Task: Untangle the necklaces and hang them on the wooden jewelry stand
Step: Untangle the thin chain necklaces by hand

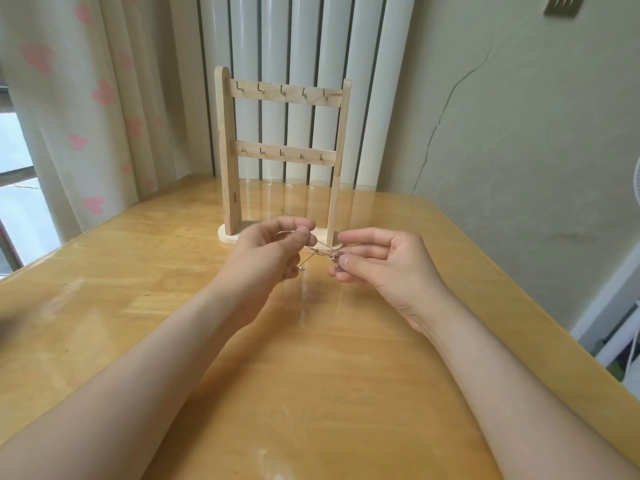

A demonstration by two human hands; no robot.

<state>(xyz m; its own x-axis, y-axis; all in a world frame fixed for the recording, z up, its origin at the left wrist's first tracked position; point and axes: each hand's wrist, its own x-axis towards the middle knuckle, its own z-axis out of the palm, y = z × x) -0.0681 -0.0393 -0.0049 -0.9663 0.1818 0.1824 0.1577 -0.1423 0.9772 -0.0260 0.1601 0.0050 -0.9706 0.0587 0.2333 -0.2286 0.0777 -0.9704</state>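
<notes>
A thin gold-coloured tangle of necklaces [320, 250] stretches between my two hands, just above the table and in front of the stand's base. My left hand [272, 252] pinches one end between thumb and fingers; a loose end with a small clasp hangs below it. My right hand [381, 261] pinches the other end, where a small ring and pendant show at my thumb tip. The wooden jewelry stand [282, 154] stands upright behind my hands, with two crossbars of small metal hooks, all bare.
The glossy wooden table [311, 358] runs toward me, its right edge slanting off at the lower right. Behind the stand are a white radiator [304, 46] and a heart-patterned curtain [86, 98]. A cracked wall is at the right.
</notes>
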